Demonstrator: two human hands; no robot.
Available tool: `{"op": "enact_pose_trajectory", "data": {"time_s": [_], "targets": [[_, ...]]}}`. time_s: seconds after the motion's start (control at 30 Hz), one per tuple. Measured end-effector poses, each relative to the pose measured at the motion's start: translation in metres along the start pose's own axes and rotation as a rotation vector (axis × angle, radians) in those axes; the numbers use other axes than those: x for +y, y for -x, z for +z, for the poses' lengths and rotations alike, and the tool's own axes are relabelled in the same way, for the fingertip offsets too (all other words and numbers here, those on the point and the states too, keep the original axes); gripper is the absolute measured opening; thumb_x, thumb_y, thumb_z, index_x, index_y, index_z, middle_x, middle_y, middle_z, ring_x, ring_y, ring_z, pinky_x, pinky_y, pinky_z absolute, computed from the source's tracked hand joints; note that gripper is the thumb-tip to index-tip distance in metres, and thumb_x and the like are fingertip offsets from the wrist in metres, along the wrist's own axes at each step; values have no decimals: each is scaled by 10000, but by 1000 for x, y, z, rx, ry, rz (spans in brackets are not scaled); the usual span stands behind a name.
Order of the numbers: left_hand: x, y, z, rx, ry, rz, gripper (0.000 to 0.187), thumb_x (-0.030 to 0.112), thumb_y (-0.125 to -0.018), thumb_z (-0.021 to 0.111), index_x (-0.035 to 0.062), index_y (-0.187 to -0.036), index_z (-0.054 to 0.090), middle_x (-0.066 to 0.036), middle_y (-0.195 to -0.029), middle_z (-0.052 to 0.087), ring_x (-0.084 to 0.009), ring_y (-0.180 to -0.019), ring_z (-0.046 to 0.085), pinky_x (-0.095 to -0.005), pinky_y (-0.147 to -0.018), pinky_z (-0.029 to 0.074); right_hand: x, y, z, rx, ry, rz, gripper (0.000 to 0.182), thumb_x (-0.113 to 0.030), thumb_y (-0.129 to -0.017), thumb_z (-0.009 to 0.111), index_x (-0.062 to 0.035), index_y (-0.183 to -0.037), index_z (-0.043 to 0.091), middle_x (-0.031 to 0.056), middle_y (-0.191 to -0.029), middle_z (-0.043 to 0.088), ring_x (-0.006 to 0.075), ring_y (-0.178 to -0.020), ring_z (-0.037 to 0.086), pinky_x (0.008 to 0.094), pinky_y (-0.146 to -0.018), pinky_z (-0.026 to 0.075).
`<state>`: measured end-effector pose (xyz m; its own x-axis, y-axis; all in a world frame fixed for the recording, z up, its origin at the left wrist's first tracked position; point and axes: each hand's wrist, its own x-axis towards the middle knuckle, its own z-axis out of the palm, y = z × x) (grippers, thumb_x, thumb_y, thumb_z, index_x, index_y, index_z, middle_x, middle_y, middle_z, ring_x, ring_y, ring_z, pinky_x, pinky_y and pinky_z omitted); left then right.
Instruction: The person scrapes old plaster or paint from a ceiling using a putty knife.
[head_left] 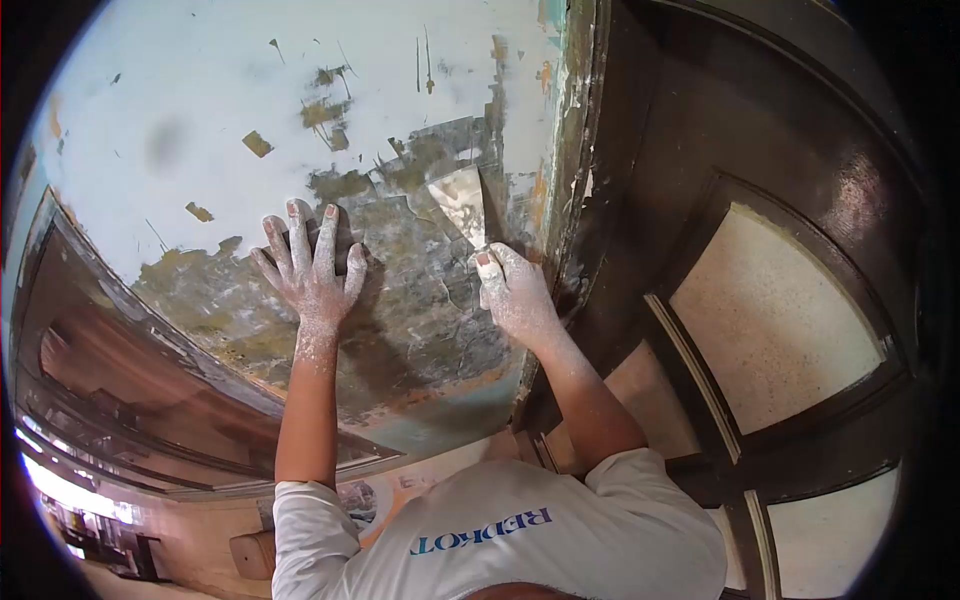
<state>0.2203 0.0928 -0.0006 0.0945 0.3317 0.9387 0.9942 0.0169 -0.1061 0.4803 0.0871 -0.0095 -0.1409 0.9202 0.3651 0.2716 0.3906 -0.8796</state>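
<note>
My left hand (315, 270), coated in white dust, is spread with its fingers apart against the wall (250, 80). My right hand (518, 298), just as dusty, grips the handle of a putty knife (462, 205). The knife's wide blade points up and is smeared with white and grey; it lies close to the wall. Most of the handle is hidden in my fingers. Around both hands a rough patch of bare grey-brown surface (420, 270) shows where the white coat is gone. Smaller bare spots dot the white above.
A worn wooden frame (575, 150) with flaking paint edges the wall on the right. Beyond it stands a dark panelled door (690, 120) with pale panels. At lower left is a framed opening (150, 370). A brown object (252, 555) sits low behind my left arm.
</note>
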Motion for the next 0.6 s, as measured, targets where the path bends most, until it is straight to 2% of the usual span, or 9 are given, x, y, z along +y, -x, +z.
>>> {"op": "enact_pose_trajectory", "data": {"time_s": [0.03,0.07,0.23,0.27,0.37,0.4,0.5,0.57,0.6], "targets": [[1,-1,0,17,15,0,537,447,-798,621,280,-1306,573,-153,-1475,379,-419,-1407,214,-656,-1085,91,-3,-1,-3,2,2,-2,304,-282,-965,475,9,-974,565,169,-658,565,288,-599,593,406,-611,453],[3,-1,-2,18,-18,29,562,406,-818,613,215,-1342,540,-168,-1493,345,-414,-1411,209,-623,-1096,103,-8,-2,-8,-39,-48,40,309,-289,-965,476,7,-973,566,166,-655,571,284,-601,596,401,-606,453],[1,0,-2,-12,-46,16,550,411,-811,614,221,-1324,559,-166,-1491,349,-414,-1409,217,-625,-1091,124,-8,-4,-6,-82,-53,40,327,-310,-971,468,1,-974,569,133,-633,572,232,-576,587,380,-582,448],[0,1,-1,8,-35,28,548,410,-812,613,223,-1323,559,-163,-1489,355,-414,-1407,223,-626,-1089,126,-4,2,-3,-85,-64,99,322,-306,-973,467,-1,-976,571,125,-625,564,210,-574,581,368,-577,447],[-1,1,-1,41,-28,38,543,405,-811,612,225,-1321,562,-157,-1481,371,-412,-1402,240,-623,-1088,131,-9,-3,-7,-77,-100,94,313,-303,-974,467,-7,-983,570,122,-633,565,213,-570,572,361,-577,447],[-1,1,-1,39,-26,37,543,403,-811,612,223,-1320,562,-157,-1481,371,-410,-1402,241,-622,-1088,134,-8,-9,-6,-34,-125,16,362,-351,-984,473,-10,-986,595,22,-561,519,103,-480,502,275,-482,423],[-2,2,-2,24,-39,30,544,400,-809,614,219,-1320,563,-160,-1482,370,-405,-1403,242,-618,-1088,145,-2,-15,-3,58,-107,-104,369,-342,-988,472,8,-995,589,36,-585,528,97,-508,515,272,-509,427],[-4,3,-2,15,-34,26,546,397,-807,614,216,-1319,563,-163,-1481,370,-405,-1402,242,-613,-1089,151,22,-3,1,69,-82,-61,356,-332,-988,483,7,-1011,589,30,-604,517,90,-528,509,268,-526,424],[-4,4,-2,13,-44,29,546,394,-805,614,216,-1318,564,-164,-1481,368,-406,-1402,243,-607,-1094,150,41,5,4,61,-181,-19,330,-311,-987,493,2,-1017,590,17,-623,513,86,-533,499,265,-527,422]]}}
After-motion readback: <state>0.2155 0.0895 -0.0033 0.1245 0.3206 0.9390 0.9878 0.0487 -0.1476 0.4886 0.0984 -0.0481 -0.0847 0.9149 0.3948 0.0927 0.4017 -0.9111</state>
